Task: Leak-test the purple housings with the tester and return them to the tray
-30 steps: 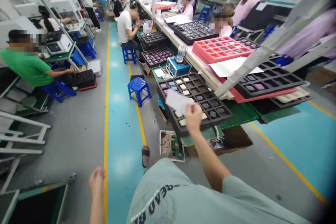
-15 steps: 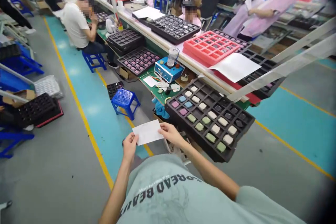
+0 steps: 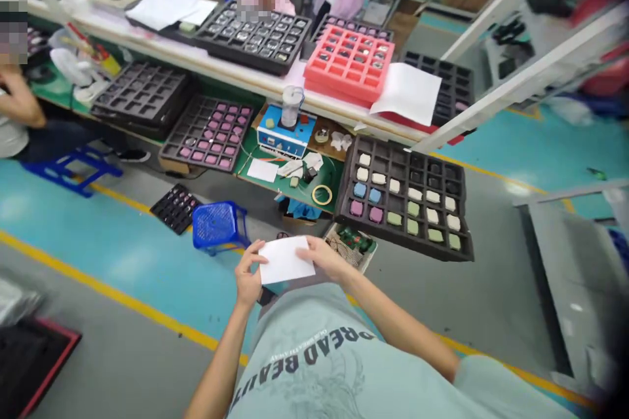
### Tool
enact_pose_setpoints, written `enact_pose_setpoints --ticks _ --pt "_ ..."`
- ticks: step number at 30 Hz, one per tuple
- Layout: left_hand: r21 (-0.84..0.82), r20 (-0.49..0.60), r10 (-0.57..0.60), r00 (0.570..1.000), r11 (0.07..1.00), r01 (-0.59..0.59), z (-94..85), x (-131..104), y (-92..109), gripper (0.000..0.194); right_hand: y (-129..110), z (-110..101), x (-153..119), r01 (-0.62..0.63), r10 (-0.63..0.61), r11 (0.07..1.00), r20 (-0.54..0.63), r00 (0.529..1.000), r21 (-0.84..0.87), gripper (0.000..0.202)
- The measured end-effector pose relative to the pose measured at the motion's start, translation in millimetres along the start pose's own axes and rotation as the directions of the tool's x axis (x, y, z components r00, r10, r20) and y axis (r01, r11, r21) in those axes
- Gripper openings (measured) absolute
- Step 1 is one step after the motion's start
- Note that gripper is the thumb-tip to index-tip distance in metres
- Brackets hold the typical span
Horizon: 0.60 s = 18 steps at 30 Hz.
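A small sheet of white paper (image 3: 284, 263) is stretched between my two hands, just in front of my shirt. My left hand (image 3: 249, 275) pinches its left edge, fingers closed on it. At the right edge, my right hand (image 3: 324, 258) grips the same paper, thumb on top. Beyond my right hand, a black foam tray (image 3: 403, 236) juts past the bench end, holding white, blue, pink and green pieces in its compartments. A blue plastic stool (image 3: 215, 226) stands on the floor ahead of my left hand.
On the green bench sit a blue box device (image 3: 284, 137), a tape roll (image 3: 322, 194) and a tray of pink pieces (image 3: 209, 134). The upper shelf carries a red foam tray (image 3: 346, 72) and white sheets (image 3: 411, 95). Slanting white posts (image 3: 491, 78) rise at right. A co-worker sits at far left.
My view has swung to the right, so the bench now lies more squarely ahead. Both hands still hold the paper, with my right fingers further over it.
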<state>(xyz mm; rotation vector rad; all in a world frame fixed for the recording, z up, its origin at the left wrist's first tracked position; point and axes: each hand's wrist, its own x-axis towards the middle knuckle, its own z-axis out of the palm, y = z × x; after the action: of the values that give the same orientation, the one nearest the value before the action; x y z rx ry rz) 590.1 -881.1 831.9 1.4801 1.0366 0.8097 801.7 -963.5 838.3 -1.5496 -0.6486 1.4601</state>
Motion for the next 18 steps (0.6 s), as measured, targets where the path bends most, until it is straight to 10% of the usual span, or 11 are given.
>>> enact_pose_setpoints --ticks 9,14,18 --pt "0.511 0.108 -0.369 0.923 0.817 0.267 -88.3 167.2 -121.0 0.057 -9.7 17.4 188.5 -0.077 0.022 0.983 -0.310 0.950 -0.168 0.005" --pt "0.700 0.119 -0.420 0.900 0.678 0.224 -158.9 332.9 -239.9 0.068 26.9 7.2 270.2 -0.138 0.060 0.983 -0.499 0.865 -0.121 0.003" --pt "0.861 0.257 -0.376 0.891 0.507 -0.035 -183.0 473.5 -348.2 0.078 63.2 3.6 276.4 -0.202 0.114 0.978 -0.689 0.716 -0.049 0.024"
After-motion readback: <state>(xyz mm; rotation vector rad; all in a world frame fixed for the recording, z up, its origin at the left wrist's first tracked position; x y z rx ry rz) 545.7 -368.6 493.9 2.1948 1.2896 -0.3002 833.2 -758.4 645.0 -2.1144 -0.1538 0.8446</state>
